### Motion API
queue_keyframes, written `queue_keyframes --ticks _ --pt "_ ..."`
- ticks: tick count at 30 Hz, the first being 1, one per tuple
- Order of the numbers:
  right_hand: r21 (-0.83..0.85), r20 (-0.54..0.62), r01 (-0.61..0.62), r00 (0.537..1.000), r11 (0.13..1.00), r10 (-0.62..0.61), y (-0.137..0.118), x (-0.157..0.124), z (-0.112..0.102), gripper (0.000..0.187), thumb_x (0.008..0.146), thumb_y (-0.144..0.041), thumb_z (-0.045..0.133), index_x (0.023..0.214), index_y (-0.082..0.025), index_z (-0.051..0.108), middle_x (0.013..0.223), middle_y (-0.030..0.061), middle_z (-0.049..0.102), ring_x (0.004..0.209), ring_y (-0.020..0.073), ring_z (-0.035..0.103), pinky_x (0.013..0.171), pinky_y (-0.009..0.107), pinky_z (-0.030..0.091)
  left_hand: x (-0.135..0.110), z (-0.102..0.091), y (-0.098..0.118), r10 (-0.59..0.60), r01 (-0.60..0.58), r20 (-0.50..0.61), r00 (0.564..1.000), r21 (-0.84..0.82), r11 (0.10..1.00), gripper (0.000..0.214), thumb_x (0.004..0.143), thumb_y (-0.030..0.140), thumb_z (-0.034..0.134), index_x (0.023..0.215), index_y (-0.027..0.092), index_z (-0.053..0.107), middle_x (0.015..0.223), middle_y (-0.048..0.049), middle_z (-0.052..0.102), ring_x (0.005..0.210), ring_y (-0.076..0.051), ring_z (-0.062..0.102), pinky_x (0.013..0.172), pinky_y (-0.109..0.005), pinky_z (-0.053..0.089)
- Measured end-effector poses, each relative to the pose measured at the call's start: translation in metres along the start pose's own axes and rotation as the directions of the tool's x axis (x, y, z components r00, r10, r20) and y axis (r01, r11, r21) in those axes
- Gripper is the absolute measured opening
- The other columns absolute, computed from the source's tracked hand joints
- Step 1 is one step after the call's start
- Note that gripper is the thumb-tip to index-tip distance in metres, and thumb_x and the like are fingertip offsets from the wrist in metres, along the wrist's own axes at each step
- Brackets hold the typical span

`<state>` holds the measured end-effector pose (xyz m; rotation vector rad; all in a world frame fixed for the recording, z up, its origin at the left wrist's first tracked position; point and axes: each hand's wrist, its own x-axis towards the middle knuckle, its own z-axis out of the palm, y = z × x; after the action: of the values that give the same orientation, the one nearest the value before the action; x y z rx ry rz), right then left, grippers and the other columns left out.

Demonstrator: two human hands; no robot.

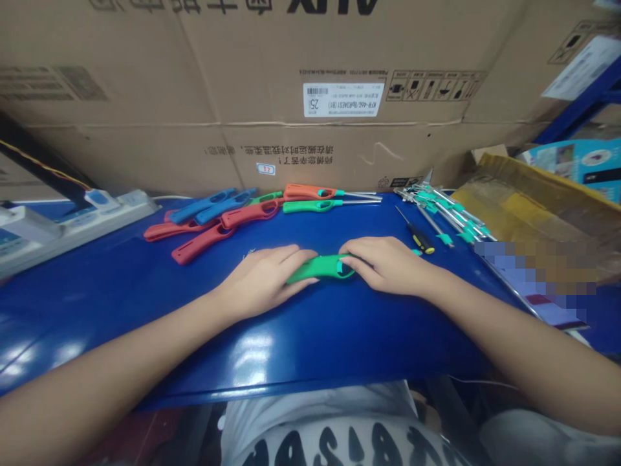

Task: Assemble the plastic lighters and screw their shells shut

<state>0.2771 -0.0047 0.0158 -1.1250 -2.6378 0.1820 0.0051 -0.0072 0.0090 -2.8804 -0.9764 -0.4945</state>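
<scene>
A green plastic lighter handle (324,267) lies flat on the blue table (310,336), held from both ends. My left hand (264,279) rests over its left end with the fingers pressed down on it. My right hand (385,262) grips its right end, fingers curled round the part with the teal trigger. Both forearms lie on the table.
Several red, blue, orange and green lighter handles (228,217) lie at the back. A pile of metal rods with teal parts (444,210) sits at the back right, with a black and yellow screwdriver (417,236) beside it. Large cardboard boxes (272,84) stand behind the table. A white power strip (77,217) sits left.
</scene>
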Motion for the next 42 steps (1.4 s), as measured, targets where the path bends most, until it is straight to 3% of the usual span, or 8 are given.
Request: queue_keyframes --ticks 6,11,18,22,27,34,38,42 --pt "0.153 -0.051 0.233 0.972 0.960 -0.228 -0.007 0.001 0.006 0.032 0.104 -0.041 0.048 0.119 -0.019 0.066 0.112 0.0070 0.074 0.100 0.0199 0.069 0.082 0.030 0.050 -0.004 0.002 -0.003 0.123 -0.123 -0.039 0.992 -0.014 0.992 0.040 0.103 0.049 0.047 0.102 0.018 0.071 0.074 -0.0028 0.074 0.065 -0.020 0.070 0.059 -0.029 0.045" --pt "0.089 -0.219 0.329 0.927 0.940 -0.304 -0.011 -0.002 0.015 0.030 0.104 -0.033 0.047 0.110 -0.015 0.070 0.102 0.0076 0.076 0.090 0.0188 0.071 0.078 0.029 0.052 -0.005 0.002 0.002 0.140 -0.140 -0.016 0.990 -0.061 0.988 0.040 0.104 0.047 0.045 0.101 0.017 0.072 0.076 -0.0032 0.075 0.063 -0.019 0.070 0.057 -0.029 0.044" --pt "0.065 -0.064 0.257 0.965 0.964 -0.253 -0.003 0.000 0.000 0.030 0.102 -0.039 0.053 0.114 -0.018 0.071 0.106 0.0072 0.076 0.096 0.0198 0.070 0.080 0.029 0.050 -0.002 0.001 -0.008 0.118 -0.116 0.045 0.992 -0.048 0.992 0.040 0.105 0.048 0.044 0.105 0.019 0.071 0.078 -0.0017 0.075 0.069 -0.019 0.072 0.062 -0.029 0.046" --pt "-0.001 -0.026 0.190 0.981 0.982 -0.190 0.009 -0.001 -0.006 0.025 0.099 -0.034 0.057 0.109 -0.018 0.073 0.093 0.0055 0.075 0.082 0.0191 0.069 0.071 0.029 0.047 -0.002 0.001 -0.015 0.058 -0.053 0.081 0.995 -0.069 0.996 0.042 0.105 0.051 0.042 0.110 0.021 0.070 0.085 -0.0026 0.077 0.075 -0.020 0.074 0.067 -0.029 0.048" --pt "-0.118 -0.056 0.190 0.979 0.975 -0.198 0.011 -0.004 -0.002 0.026 0.101 -0.028 0.052 0.098 -0.015 0.074 0.083 0.0064 0.073 0.072 0.0182 0.066 0.065 0.029 0.041 -0.004 0.003 -0.013 -0.037 0.045 0.092 0.995 -0.087 0.995 0.039 0.103 0.053 0.045 0.114 0.023 0.068 0.103 -0.0023 0.077 0.087 -0.021 0.074 0.070 -0.028 0.050" --pt "-0.131 -0.062 0.216 0.972 0.967 -0.226 -0.003 -0.001 0.004 0.029 0.103 -0.035 0.050 0.104 -0.016 0.073 0.087 0.0061 0.074 0.075 0.0181 0.066 0.067 0.029 0.042 -0.003 0.003 -0.002 -0.038 0.042 0.120 0.992 -0.028 0.999 0.032 0.105 0.044 0.045 0.118 0.022 0.065 0.101 -0.0019 0.073 0.087 -0.020 0.073 0.065 -0.029 0.049" --pt "-0.098 -0.033 0.162 0.986 0.982 -0.166 0.003 0.001 -0.003 0.026 0.099 -0.040 0.058 0.101 -0.018 0.072 0.092 0.0054 0.073 0.084 0.0195 0.066 0.072 0.029 0.044 -0.002 0.003 -0.004 -0.058 0.061 0.134 0.989 -0.012 0.998 0.034 0.106 0.044 0.042 0.117 0.022 0.064 0.102 -0.0033 0.072 0.085 -0.022 0.072 0.066 -0.030 0.049" --pt "-0.180 -0.049 0.189 0.978 0.965 -0.201 0.012 -0.001 -0.005 0.026 0.101 -0.033 0.054 0.094 -0.016 0.072 0.086 0.0073 0.072 0.080 0.0194 0.063 0.070 0.030 0.042 -0.004 0.004 -0.005 -0.073 0.077 0.107 0.992 -0.036 0.996 0.035 0.105 0.046 0.042 0.110 0.020 0.065 0.100 -0.0044 0.072 0.082 -0.022 0.072 0.065 -0.030 0.049"
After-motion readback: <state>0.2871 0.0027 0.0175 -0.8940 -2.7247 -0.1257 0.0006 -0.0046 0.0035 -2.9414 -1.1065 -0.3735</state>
